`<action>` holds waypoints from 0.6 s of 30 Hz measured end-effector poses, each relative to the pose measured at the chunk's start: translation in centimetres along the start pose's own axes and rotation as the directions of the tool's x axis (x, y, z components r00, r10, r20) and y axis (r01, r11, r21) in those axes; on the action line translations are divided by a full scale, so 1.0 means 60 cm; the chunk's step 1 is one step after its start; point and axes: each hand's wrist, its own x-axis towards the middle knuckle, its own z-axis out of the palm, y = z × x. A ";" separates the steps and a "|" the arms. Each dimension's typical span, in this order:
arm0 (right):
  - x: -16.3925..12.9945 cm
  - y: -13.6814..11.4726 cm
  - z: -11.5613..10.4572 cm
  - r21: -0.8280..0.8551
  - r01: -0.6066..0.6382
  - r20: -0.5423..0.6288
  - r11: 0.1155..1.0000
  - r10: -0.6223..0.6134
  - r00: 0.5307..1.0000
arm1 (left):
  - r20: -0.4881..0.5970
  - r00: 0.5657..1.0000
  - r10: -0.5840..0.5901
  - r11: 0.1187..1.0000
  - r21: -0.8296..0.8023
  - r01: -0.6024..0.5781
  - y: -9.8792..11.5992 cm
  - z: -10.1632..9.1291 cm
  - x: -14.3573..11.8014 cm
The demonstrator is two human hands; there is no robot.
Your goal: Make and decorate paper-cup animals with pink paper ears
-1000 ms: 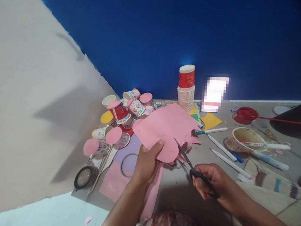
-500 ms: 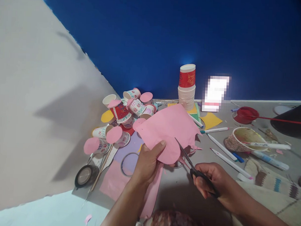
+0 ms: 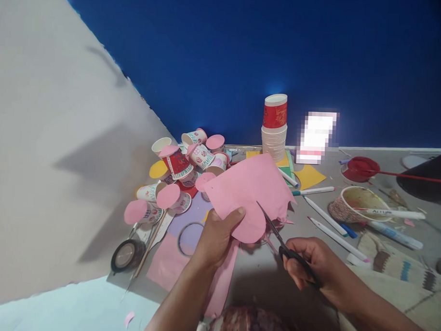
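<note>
Head view: cutting pink paper [image 3: 246, 193] pinched by left hand [image 3: 216, 238], right hand [image 3: 311, 265] gripping scissors [image 3: 276, 232]; next, likely turning sheet.

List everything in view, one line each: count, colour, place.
pink paper sheet: one, pink, held up at centre
scissors: one, black handles, blades at sheet's edge
cup stack: one, white with red top, by blue wall
loose cups: several, printed, some with pink discs, left pile
tape roll: one, dark, lower left
pens: several, white, right
red bowl: one, far right
left hand: grip on sheet
right hand: grip on scissors
</note>
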 end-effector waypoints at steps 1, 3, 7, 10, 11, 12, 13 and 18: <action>0.000 0.002 0.000 0.006 0.004 -0.002 1.000 -0.004 1.000 | 0.002 1.000 0.000 1.000 0.006 0.000 0.000 0.000 -0.001; 0.001 0.005 -0.001 0.018 0.018 -0.007 1.000 -0.018 1.000 | 0.004 1.000 0.011 1.000 0.022 -0.011 0.001 -0.001 -0.001; 0.001 0.005 -0.003 0.001 0.043 0.010 0.999 -0.043 0.999 | 0.002 0.998 0.056 0.997 0.048 -0.056 0.002 -0.005 0.000; -0.001 -0.001 -0.003 -0.019 0.040 0.017 0.999 -0.040 0.999 | 0.004 0.997 0.071 0.996 0.059 -0.071 0.003 -0.009 -0.001; -0.002 -0.003 -0.003 -0.023 0.042 0.019 0.999 -0.041 0.999 | 0.007 0.997 0.071 0.995 0.064 -0.072 0.003 -0.010 -0.001; -0.003 -0.005 -0.002 -0.027 0.046 0.019 0.999 -0.046 0.999 | 0.015 0.998 0.067 0.995 0.070 -0.068 0.003 -0.011 -0.001; -0.003 -0.006 -0.001 -0.031 0.051 0.017 0.998 -0.050 0.999 | 0.023 0.998 0.063 0.995 0.079 -0.065 0.002 -0.013 -0.001; -0.004 -0.007 0.000 -0.061 0.038 0.010 0.997 -0.037 0.999 | 0.008 0.994 0.111 0.988 0.111 -0.112 0.002 -0.024 0.003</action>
